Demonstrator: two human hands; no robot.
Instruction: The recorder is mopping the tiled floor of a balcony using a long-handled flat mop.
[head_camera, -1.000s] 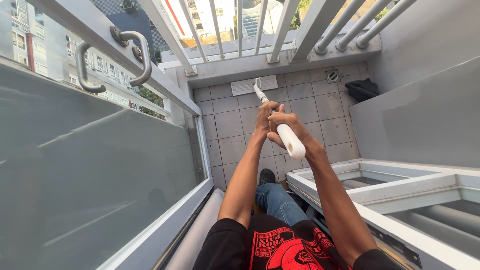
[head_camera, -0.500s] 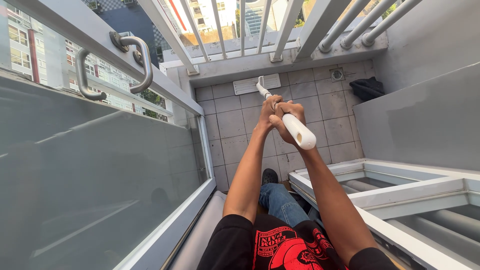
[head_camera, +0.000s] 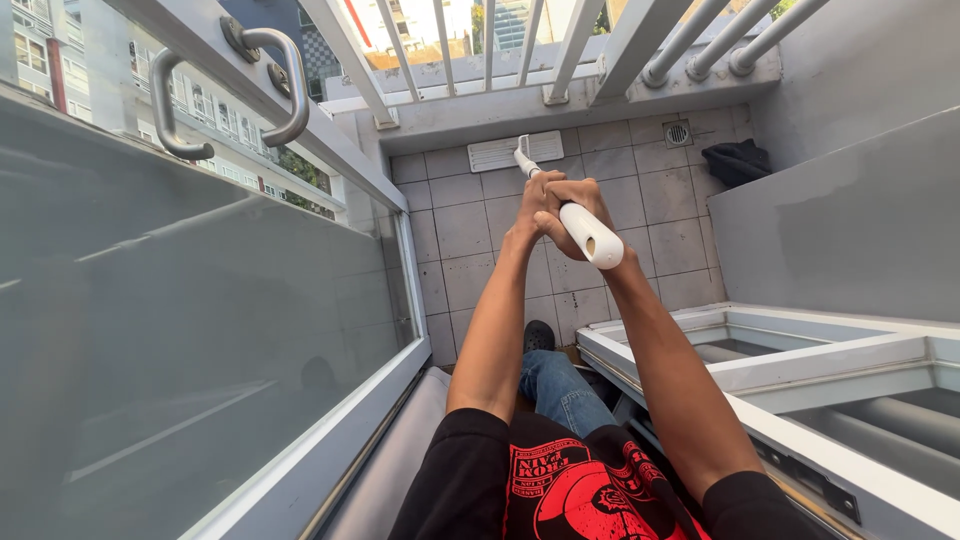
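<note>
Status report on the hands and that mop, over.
Both hands, left hand and right hand, gripping white mop handle. Mop head flat on tiled floor. Dark cloth in corner, clear.

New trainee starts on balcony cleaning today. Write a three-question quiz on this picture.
1. True or false: both hands grip the white mop handle.
2. Where does the flat mop head rest? A) on the glass door B) on the tiled floor by the railing C) on the dark bag
3. What lies in the far right corner near the floor drain?

Key
1. True: the left hand and the right hand close on it together.
2. B, on the tiled floor.
3. A dark bag.
</note>
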